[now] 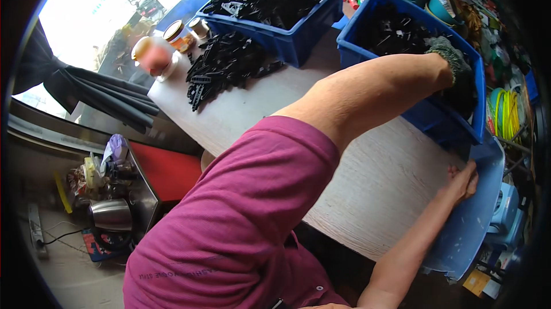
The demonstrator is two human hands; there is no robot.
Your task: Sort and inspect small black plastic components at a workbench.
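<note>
1. Thin, tangled black pieces (229, 68) are heaped on the bench (373, 177).
2. Others in the blue bin (442, 125) are partly hidden by the gloved left hand (453, 62); its grip cannot be told.
3. What the right hand (464, 182) holds, if anything, cannot be told.

you are in what looks like a small workshop. black parts (229, 68) lie piled on your table (373, 182), a blue crate (252, 34) beyond them is heaped with more, and a second crate (439, 124) holds some too. to your right, a yellow coil (507, 115) sits amid clutter. a kettle (112, 215), jars (179, 36) and a curtain (106, 93) by the window (86, 7) look more homely.
</note>
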